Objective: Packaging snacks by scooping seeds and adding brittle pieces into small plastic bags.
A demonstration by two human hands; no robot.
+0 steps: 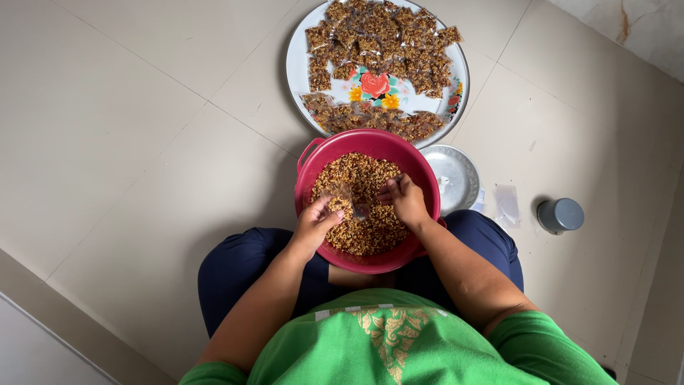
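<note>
Clear small bag [342,196] between both hands, spoon [361,211] barely discernible.

You are in a home, seated cross-legged on a floor [128,142] of large pale tiles with thin grout lines; a lighter strip of wall or step runs along the lower left edge. The work is laid out straight on the tiles, household style: a red plastic basin [313,165] of brown crumbly snack mix in your lap, a round enamel tray [295,68] painted with flowers and stacked with small filled packets [381,39], a metal lid [456,178], a loose clear bag [507,205] and a small grey jar [561,214] nearby.
</note>
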